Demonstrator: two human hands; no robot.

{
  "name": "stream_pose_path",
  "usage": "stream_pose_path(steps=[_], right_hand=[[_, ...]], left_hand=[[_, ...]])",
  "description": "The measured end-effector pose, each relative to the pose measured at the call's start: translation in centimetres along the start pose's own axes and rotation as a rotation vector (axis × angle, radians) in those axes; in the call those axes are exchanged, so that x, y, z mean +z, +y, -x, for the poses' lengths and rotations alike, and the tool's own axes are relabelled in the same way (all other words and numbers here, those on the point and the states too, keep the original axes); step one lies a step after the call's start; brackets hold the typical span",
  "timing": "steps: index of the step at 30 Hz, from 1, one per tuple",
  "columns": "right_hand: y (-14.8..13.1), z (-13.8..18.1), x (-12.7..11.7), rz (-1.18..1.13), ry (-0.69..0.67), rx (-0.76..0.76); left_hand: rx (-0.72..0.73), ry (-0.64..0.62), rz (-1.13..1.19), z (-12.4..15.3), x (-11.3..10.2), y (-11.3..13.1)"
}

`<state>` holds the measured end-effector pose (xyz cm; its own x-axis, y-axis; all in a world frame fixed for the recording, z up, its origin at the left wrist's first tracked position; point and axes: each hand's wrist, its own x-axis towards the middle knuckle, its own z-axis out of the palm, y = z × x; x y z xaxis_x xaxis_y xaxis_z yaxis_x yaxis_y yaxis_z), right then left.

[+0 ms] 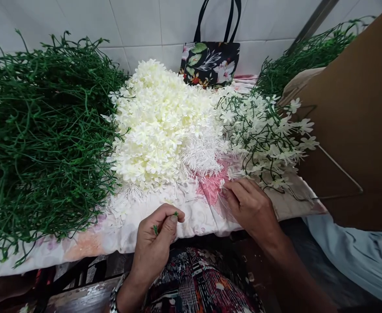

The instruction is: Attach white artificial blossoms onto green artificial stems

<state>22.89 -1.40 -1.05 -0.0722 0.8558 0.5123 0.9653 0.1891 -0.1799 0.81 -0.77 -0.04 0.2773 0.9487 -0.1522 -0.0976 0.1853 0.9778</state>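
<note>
My left hand (156, 239) is closed over a green plastic stem (175, 214), whose tips poke out by the thumb and from the fist; the rest is hidden in the palm. With thumb and fingertips, my right hand (249, 204) pinches a small white artificial flower (222, 184) above a pink cloth patch (212, 193). Just beyond that hand lies a heap of white stamens (204, 156). A large pile of cream-white artificial blossoms (158, 121) rises behind both hands. To the right are green stems fitted with white flowers (265, 134).
Bare green plastic stems (47, 134) are heaped high at the left, and more green stems (311, 56) sit at the back right. A floral bag (210, 63) leans on the tiled wall (138, 21). Brown cardboard (353, 121) blocks the right side. Patterned cloth (122, 239) covers the table.
</note>
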Motion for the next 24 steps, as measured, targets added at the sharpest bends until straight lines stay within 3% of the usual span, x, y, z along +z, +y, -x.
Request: stream_pose_path(steps=[6, 12, 17, 24], right_hand=[[-1.0, -0.3, -0.9, -0.252, 0.031, 0.030], [-4.4, -0.6, -1.8, -0.539, -0.051, -0.055], [-6.4, -0.5, -1.1, -0.630, -0.046, -0.106], [-7.3, -0.5, -0.8, -0.644, -0.007, -0.102]], left_hand=[[-0.001, 0.026, -0.083, -0.5, 0.8, 0.5], [0.137, 0.030, -0.231, -1.1, 2.3, 1.3], [0.233, 0.028, -0.324, -0.2, 1.8, 0.9], [0.094, 0.036, -0.160, 0.2, 1.0, 1.5]])
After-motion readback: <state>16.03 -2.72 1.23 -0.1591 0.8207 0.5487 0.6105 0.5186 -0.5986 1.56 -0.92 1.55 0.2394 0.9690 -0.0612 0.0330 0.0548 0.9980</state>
